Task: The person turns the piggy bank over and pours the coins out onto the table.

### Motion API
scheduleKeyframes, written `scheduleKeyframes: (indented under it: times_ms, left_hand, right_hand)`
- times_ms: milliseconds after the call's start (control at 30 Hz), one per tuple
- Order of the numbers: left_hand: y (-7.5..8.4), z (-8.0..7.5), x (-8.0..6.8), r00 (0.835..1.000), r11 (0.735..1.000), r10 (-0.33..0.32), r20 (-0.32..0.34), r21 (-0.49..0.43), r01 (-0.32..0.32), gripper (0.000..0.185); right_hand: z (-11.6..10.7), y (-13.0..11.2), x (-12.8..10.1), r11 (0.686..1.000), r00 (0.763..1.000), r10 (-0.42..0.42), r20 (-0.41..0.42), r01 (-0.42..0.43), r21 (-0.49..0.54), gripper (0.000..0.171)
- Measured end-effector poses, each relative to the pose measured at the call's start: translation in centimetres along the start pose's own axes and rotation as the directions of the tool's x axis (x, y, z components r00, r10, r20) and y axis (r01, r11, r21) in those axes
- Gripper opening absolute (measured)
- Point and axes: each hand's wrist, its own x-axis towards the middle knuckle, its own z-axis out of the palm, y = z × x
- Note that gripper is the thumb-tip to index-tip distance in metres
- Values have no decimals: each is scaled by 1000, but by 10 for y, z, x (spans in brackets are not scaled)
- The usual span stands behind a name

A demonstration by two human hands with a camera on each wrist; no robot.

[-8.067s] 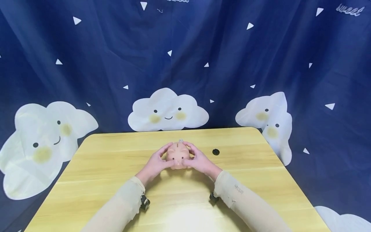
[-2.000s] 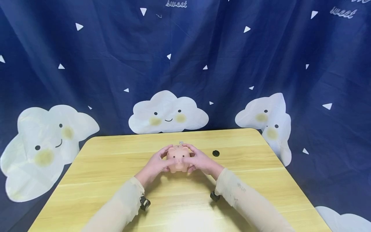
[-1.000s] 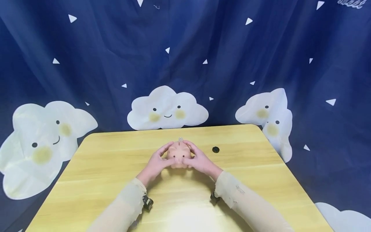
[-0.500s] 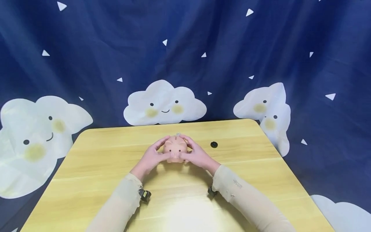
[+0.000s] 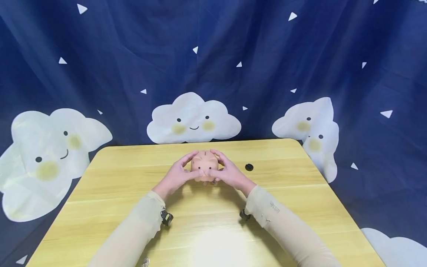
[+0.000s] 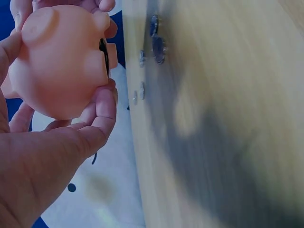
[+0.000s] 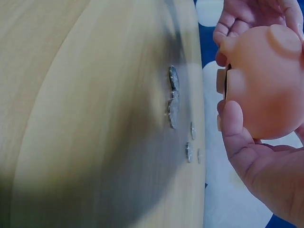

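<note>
A pink piggy bank faces me, gripped between my left hand and my right hand. Both thumbs lie on its front near the snout, while the other fingers wrap its sides. Both wrist views show it clear of the table, with a dark round opening in its belly between the feet. Below it, several silver coins lie scattered on the wood. In the head view some of these coins show just under the bank; the rest are hidden behind it and the hands.
A black round plug lies on the light wooden table, right of my right hand. Another coin sits at the bottom edge beside my left sleeve. A dark blue cloud-print curtain hangs behind the table.
The piggy bank has shifted up and away in both hands. Coins formerly seen behind it now show under its front. One coin has appeared beside the left sleeve. The head view has tilted slightly.
</note>
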Motion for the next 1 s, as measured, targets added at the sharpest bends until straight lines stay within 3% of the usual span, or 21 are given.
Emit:
scheduleKeyframes:
  times_ms: [100, 167, 233, 333, 400, 533, 633, 800, 1000]
  left_hand:
    - [0, 3, -1, 999, 999, -33, -3, -29, 33, 85]
    - [6, 5, -3, 999, 999, -23, -22, -38, 23, 86]
    - [19, 6, -7, 997, 999, 39, -61, -25, -41, 87]
    - [41, 9, -14, 979, 986, 164, -120, 42, -160, 90]
    - [44, 12, -13, 975, 982, 191, -116, 29, -189, 91]
    - [22, 14, -4, 996, 996, 69, -56, -47, -71, 91]
    - [4, 14, 5, 999, 998, 14, -38, -61, -16, 89]
    - [-10, 14, 13, 999, 998, 11, -50, -65, -15, 87]
    - [-10, 15, 9, 997, 1000, -20, -70, -13, 19, 85]
  right_hand:
    - [-1, -1, 1, 999, 999, 36, 4, -36, -26, 85]
    - [-1, -7, 0, 999, 1000, 4, -1, -4, -48, 85]
    - [-3, -18, -3, 993, 995, -93, -30, 91, -72, 85]
    - [-7, -35, -10, 952, 953, -294, -79, 285, -108, 89]
    - [-8, -37, -12, 938, 937, -335, -101, 321, -134, 88]
    - [-6, -17, -9, 975, 979, -191, -77, 181, -128, 81]
    - [-5, -2, -5, 989, 991, -113, -71, 105, -109, 82]
    - [-6, 10, 0, 990, 992, -106, -66, 99, -103, 82]
    - [-8, 17, 2, 999, 1000, -21, -12, 21, -36, 85]
